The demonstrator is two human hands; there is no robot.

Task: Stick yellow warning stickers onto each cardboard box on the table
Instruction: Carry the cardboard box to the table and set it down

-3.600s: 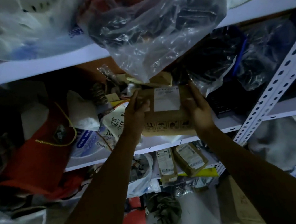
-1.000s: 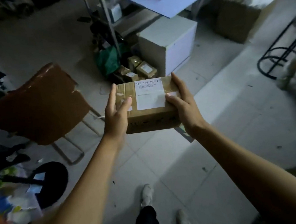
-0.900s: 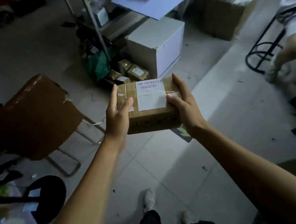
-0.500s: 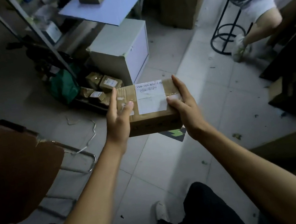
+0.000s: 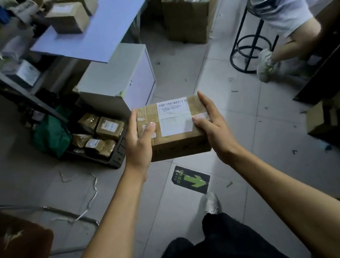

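**Box in transit, no sticker yet**

Cardboard box (image 5: 175,128) mid-frame, clamped between left hand (image 5: 139,142) and right hand (image 5: 213,126), thumbs curled over top, fingers along the sides. Table (image 5: 102,21) upper left, well apart. Risk: side-only grip slipping while walking; tripping over loose strapping (image 5: 86,198) on floor, lower left.

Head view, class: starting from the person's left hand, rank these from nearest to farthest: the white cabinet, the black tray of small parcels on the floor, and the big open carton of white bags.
From the left hand:
1. Black tray of small parcels: on the floor, just to its left.
2. White cabinet: ahead, under the table edge.
3. Big open carton of white bags: far ahead, to the right.
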